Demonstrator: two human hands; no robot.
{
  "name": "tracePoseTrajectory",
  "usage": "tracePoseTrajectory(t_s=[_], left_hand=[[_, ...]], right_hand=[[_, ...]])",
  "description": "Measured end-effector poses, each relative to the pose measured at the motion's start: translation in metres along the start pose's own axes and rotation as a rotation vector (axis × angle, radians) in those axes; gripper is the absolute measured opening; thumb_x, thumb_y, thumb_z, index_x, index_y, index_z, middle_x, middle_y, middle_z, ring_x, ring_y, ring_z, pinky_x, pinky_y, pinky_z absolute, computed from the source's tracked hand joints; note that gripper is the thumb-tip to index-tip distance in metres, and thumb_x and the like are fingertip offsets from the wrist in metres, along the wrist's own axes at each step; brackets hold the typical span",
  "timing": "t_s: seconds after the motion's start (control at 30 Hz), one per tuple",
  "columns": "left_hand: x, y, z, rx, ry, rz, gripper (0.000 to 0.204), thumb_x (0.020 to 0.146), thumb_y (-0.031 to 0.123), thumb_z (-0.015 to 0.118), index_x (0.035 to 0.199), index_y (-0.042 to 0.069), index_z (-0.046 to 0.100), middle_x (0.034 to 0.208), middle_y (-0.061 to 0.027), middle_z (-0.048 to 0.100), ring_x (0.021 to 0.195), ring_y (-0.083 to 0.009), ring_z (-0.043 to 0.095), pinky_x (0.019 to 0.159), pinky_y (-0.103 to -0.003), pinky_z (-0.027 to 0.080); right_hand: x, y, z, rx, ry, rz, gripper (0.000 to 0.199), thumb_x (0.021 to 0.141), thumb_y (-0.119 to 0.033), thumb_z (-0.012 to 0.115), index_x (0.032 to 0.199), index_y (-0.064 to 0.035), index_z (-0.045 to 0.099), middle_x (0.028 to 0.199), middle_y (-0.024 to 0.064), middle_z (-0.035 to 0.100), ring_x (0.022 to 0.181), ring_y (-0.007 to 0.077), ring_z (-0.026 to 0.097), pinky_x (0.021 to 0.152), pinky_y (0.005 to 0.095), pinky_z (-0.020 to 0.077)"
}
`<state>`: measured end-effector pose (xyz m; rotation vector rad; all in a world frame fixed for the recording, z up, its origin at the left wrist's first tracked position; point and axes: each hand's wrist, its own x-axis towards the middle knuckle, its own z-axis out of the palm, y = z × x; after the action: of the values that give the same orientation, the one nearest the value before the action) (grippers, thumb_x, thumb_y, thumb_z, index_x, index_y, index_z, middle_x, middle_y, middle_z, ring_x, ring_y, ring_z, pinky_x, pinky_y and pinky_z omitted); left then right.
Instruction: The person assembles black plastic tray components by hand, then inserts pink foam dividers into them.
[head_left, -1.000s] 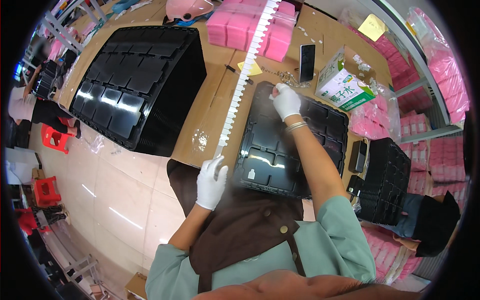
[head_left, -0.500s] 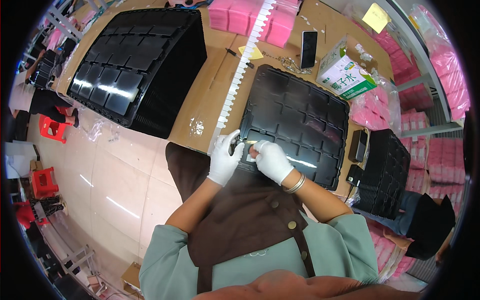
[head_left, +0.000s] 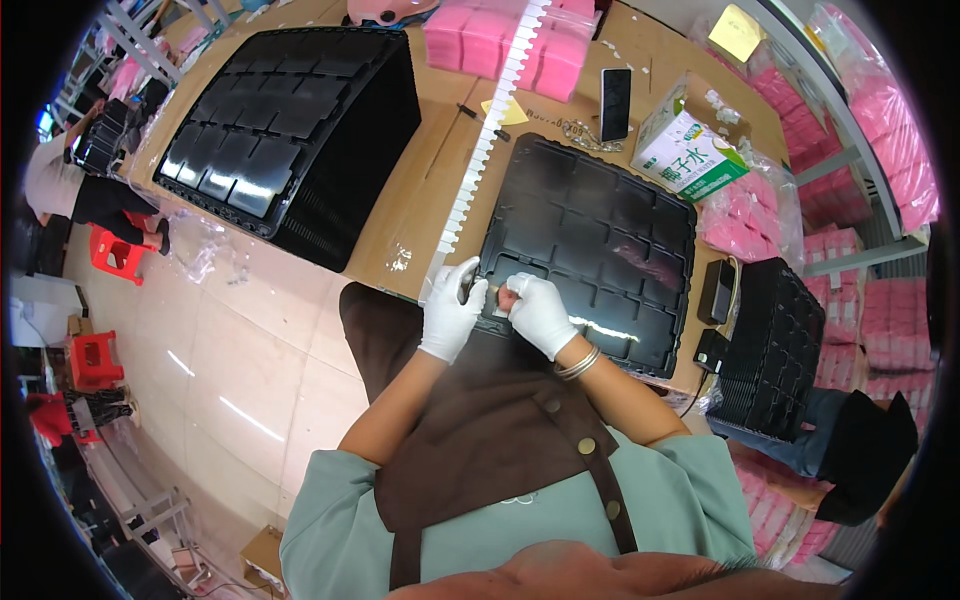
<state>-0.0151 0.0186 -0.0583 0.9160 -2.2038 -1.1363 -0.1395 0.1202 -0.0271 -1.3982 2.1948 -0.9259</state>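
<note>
A black compartmented plastic tray (head_left: 590, 225) lies in front of me on the cardboard-covered table. Over its near left corner, my left hand (head_left: 453, 312), in a white glove, has its thumb and fingers curled in a pinch around something small and dark that I cannot make out. Close on its right is my right hand (head_left: 541, 315), also gloved, with bare fingertips showing. Its fingers are pinched together; what they hold is too small to name. A white notched strip (head_left: 490, 130) runs along the tray's left side, its near end beside my left hand.
A tall stack of black trays (head_left: 290, 120) stands at the left, another stack (head_left: 770, 340) at the right. Farther back are pink bags (head_left: 510, 45), a phone (head_left: 615, 105), a pen (head_left: 468, 111) and a green-white carton (head_left: 690, 150). A black box-shaped device (head_left: 716, 292) sits beside the tray.
My right hand has shifted slightly left and turned, its fingertips still close to my left hand. The left hand stays at the tray's corner. The whole view has shifted a little.
</note>
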Motion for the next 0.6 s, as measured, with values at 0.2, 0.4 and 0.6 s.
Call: tracePoseTrajectory(t_s=[0.2, 0.4, 0.6], left_hand=[[-0.002, 0.001, -0.004, -0.026, 0.054, 0.005, 0.033, 0.084, 0.016, 0.067, 0.115, 0.005, 0.062, 0.090, -0.0091, 0.057, 0.080, -0.0211, 0.056, 0.076, -0.032, 0.046], [-0.003, -0.001, 0.002, -0.014, 0.038, -0.005, 0.033, 0.084, 0.014, 0.066, 0.115, 0.003, 0.061, 0.091, -0.0095, 0.057, 0.083, -0.0209, 0.055, 0.078, -0.032, 0.046], [-0.004, -0.001, 0.001, 0.013, 0.034, 0.044, 0.035, 0.087, 0.012, 0.064, 0.120, 0.002, 0.057, 0.100, -0.0129, 0.056, 0.088, -0.0240, 0.056, 0.081, -0.033, 0.046]], right_hand=[[0.039, 0.011, -0.080, 0.431, 0.451, -0.010, 0.011, 0.080, 0.006, 0.054, 0.072, -0.0016, 0.054, 0.063, 0.0071, 0.050, 0.062, 0.0167, 0.060, 0.052, 0.0305, 0.0468], [0.116, 0.117, -0.307, -0.137, 1.001, 0.087, 0.010, 0.086, -0.011, 0.059, 0.085, -0.0021, 0.065, 0.082, 0.0153, 0.067, 0.071, 0.0214, 0.062, 0.066, 0.0312, 0.0489], [0.155, 0.185, -0.358, -0.591, 0.566, 0.411, 0.033, 0.086, -0.039, 0.057, 0.099, -0.0109, 0.071, 0.096, 0.0175, 0.068, 0.092, 0.0354, 0.065, 0.081, 0.0420, 0.0510]])
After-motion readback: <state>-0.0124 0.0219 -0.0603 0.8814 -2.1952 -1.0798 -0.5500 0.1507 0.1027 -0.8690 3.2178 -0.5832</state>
